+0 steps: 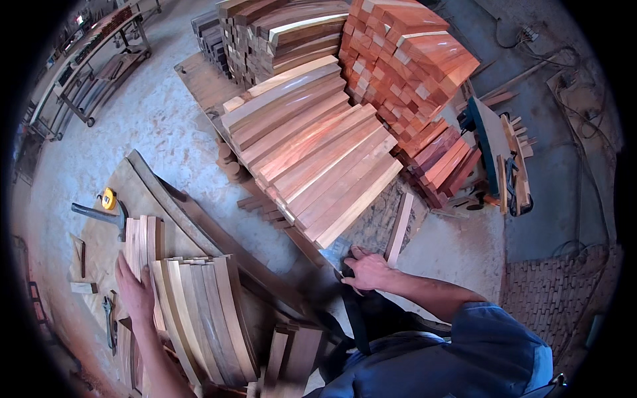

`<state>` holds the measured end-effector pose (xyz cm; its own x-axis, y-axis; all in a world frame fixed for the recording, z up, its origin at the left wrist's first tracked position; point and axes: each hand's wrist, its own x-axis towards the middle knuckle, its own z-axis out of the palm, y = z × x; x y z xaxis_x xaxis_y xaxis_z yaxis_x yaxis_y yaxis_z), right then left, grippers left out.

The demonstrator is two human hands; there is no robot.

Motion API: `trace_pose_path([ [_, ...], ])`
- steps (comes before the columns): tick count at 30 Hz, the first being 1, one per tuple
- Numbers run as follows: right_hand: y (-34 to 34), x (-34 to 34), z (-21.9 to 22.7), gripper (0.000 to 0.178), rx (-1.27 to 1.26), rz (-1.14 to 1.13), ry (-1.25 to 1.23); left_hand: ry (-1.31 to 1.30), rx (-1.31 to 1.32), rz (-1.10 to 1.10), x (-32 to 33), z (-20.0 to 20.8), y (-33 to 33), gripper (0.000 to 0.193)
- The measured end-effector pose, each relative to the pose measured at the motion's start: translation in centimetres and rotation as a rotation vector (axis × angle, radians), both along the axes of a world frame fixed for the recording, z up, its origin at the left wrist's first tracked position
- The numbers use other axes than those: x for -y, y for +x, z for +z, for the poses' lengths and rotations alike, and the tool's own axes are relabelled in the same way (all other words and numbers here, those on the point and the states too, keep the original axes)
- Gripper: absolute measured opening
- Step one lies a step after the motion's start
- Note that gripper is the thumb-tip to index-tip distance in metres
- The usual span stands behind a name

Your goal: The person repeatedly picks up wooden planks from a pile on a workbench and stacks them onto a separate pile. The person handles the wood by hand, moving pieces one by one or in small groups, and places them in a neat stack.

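- No text, number or sign can be read anywhere in view.
- Yellow tape measure (108, 198) — any print on it is too small to read.
- Wooden strips (207, 312) — no legible markings.

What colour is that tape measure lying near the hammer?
The tape measure is mostly yellow; it shows in the head view.

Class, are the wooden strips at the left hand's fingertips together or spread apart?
Together: the wooden strips lie side by side, without clear gaps, by the left hand.
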<state>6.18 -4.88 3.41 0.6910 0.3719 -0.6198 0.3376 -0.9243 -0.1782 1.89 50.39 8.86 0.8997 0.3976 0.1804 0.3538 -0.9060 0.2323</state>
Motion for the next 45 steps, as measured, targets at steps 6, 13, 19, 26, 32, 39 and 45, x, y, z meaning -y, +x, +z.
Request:
trace_pose_path([
  [6, 0.4, 1.4, 0.4, 0.058, -0.024, 0.04, 0.038, -0.23, 0.08, -0.336, 18.2, 7.0, 7.8, 0.059],
  [13, 1.4, 2.7, -0.1, 0.061, -0.104, 0.037, 0.116, -0.057, 0.057, -0.532, 30.4, 4.9, 17.1, 0.058],
  [19, 4.0, 6.1, -0.3, 0.062, -0.261, -0.166, 0.549, 0.141, -0.067, -0.424, 32.5, 5.0, 19.5, 0.037],
  [26, 7.1, 6.1, 4.2, 0.039, -0.604, -0.91, 1.482, -0.275, -0.134, -0.34, 42.1, 6.8, 8.3, 0.032],
  [32, 7.5, 6.3, 6.1, 0.03, -0.766, -1.168, 1.535, -0.884, -0.199, -0.221, 47.2, 6.4, 2.7, 0.049],
  [39, 6.8, 12.7, 6.1, 0.033, -0.645, -1.02, 1.337, -0.447, 0.077, 0.12, 41.1, 3.4, 5.5, 0.049],
  [45, 5.7, 16.3, 4.0, 0.029, -0.333, -0.864, 1.245, 0.007, 0.129, -0.218, 41.9, 3.1, 8.8, 0.056],
])
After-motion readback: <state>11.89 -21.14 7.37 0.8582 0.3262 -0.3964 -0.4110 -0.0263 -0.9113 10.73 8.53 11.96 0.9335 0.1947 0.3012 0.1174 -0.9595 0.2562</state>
